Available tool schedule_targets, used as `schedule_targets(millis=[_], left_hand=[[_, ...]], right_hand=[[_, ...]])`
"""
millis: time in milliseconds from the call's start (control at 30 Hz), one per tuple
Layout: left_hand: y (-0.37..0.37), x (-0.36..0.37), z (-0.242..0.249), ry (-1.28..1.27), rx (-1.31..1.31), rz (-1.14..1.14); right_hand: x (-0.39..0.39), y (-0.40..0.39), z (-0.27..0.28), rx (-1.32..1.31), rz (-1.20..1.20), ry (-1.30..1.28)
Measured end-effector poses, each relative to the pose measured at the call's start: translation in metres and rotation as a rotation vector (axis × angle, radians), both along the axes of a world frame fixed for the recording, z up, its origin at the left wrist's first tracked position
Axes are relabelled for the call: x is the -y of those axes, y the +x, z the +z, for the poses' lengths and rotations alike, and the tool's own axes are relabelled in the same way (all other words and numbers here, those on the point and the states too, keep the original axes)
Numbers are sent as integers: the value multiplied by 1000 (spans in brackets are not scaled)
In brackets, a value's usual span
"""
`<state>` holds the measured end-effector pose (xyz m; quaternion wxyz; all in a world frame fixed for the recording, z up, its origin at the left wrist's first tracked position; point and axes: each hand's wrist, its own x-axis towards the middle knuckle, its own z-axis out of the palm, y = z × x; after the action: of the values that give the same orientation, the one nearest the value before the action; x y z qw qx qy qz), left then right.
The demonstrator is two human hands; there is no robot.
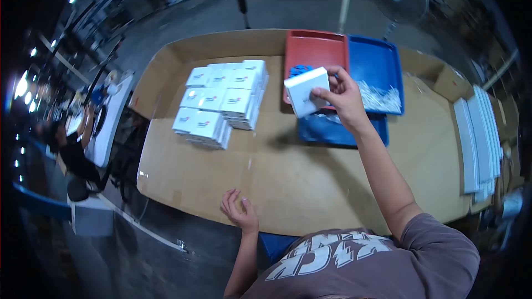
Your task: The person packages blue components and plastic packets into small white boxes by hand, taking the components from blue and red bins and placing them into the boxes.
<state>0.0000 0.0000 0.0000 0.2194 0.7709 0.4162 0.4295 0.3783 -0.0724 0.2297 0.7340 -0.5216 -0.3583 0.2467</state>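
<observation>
My right hand (342, 95) grips a small white box (306, 93) by its right side, thumb on the face that points at me. The box is held up over the red tray (317, 50) and the lower blue tray (343, 135). My left hand (239, 210) rests near the front edge of the cardboard-covered table (277, 182), fingers loosely curled and apart, holding nothing. Stacks of white printed boxes (221, 99) stand left of the held box, several layers high.
A second blue tray (377, 61) holds small white pieces (379, 97); blue pieces (300, 70) lie in the red tray. Long white flattened cartons (479, 138) are stacked at the right edge. Another person (77, 152) sits at a white table far left.
</observation>
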Motion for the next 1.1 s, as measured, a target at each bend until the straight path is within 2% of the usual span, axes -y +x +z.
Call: schedule_targets(millis=[67,100,133,200,267,333,433,467,567,733,933,1100], left_hand=[[-1,-25,21,-182,156,-76],[59,40,24,-422,297,-209],[82,48,51,-650,381,-326],[111,66,99,-1128,331,-649],[146,88,133,-1577,388,-954],[176,109,150,-1742,338,-1075],[194,129,164,-1698,146,-1164],[195,136,154,-1706,163,-1115],[194,159,150,-1731,210,-969],[193,184,150,-1717,294,-877],[198,201,147,-1673,444,-751],[208,213,149,-1659,498,-702]], right_hand=[[26,-21,-3,-86,20,-10],[100,6,-5,-83,-15,8],[121,2,-13,-151,-6,-1],[161,-15,-35,-282,73,-6],[185,-27,-50,-236,109,-75],[202,-42,-67,-212,119,-142],[224,-58,-82,-301,68,-355],[227,-64,-85,-112,-18,-315],[238,-70,-94,198,-142,-283],[251,-82,-86,346,-21,-317],[244,-76,-102,607,-72,-175],[242,-66,-122,703,-147,-102]])
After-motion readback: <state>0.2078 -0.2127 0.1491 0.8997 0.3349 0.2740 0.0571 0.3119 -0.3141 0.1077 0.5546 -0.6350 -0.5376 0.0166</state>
